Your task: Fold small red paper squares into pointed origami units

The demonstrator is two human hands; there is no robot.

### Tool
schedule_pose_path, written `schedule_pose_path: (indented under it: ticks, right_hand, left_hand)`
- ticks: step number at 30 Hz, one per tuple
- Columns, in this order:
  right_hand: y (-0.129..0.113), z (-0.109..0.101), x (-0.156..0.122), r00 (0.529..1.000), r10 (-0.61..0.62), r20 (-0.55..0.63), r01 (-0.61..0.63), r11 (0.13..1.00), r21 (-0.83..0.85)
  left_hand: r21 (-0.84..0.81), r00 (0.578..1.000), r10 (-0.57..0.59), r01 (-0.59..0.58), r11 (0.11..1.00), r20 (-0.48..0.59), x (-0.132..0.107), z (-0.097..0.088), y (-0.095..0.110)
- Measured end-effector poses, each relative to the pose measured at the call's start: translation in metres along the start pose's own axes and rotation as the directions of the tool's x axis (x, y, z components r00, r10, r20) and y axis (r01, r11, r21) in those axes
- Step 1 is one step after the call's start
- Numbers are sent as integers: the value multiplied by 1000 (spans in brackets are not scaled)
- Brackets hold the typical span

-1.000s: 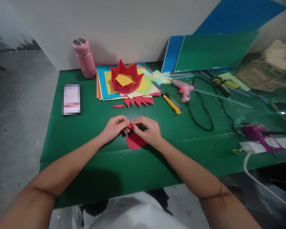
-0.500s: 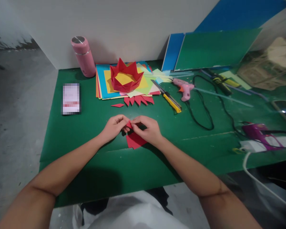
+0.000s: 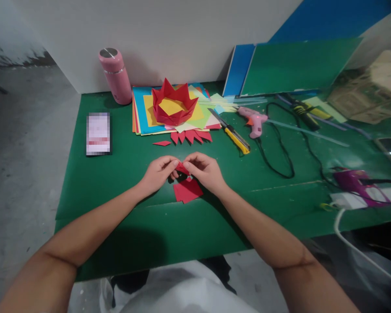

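Between my hands is a small folded piece of red paper (image 3: 182, 167), held a little above the green table. My left hand (image 3: 160, 172) pinches its left end with thumb and fingers. The other end is pinched in my right hand (image 3: 203, 171). Just below them lie flat red paper sheets (image 3: 188, 191), stacked unevenly. Past my fingers are several pointed red paper pieces (image 3: 190, 137) in a row, with one single folded red piece (image 3: 162, 143) to their left. Behind these, a red paper crown-shaped ring (image 3: 174, 115) rests on coloured paper sheets (image 3: 140, 124).
A pink flask (image 3: 117, 78) and a blurred-out phone-like object (image 3: 98, 134) stand and lie at the left. Right of the paper are a yellow utility knife (image 3: 236, 140), a pink glue gun (image 3: 254, 121) with its black cord, glue sticks, and a power strip (image 3: 348, 201).
My right hand has shifted slightly up and right, uncovering more of the flat red sheets. The red piece between my fingers shows more widely. The whole view has moved a little.
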State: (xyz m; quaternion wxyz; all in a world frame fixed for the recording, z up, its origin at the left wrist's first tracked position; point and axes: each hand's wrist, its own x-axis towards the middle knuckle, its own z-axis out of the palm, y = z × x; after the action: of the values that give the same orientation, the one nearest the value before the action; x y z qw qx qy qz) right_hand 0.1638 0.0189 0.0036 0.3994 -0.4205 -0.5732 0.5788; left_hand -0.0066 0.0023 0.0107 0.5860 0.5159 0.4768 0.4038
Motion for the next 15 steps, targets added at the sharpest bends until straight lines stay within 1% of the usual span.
schedule_pose_path:
  ticks: [2,7,9,15]
  right_hand:
    - [-1,0,0,1000,13,3,-13,1000,7]
    - [-1,0,0,999,1,-37,-4,998,-69]
    - [-1,0,0,999,3,-42,-6,997,-74]
    - [1,1,0,1000,7,-1,-7,995,-95]
  left_hand:
    - [-3,1000,-12,12,1000,-4,0,0,0]
    - [-23,999,-46,45,999,-28,1,1,-1]
    - [-45,998,-54,52,998,-46,2,1,-2]
    - [-66,997,-57,54,996,-49,2,2,-2]
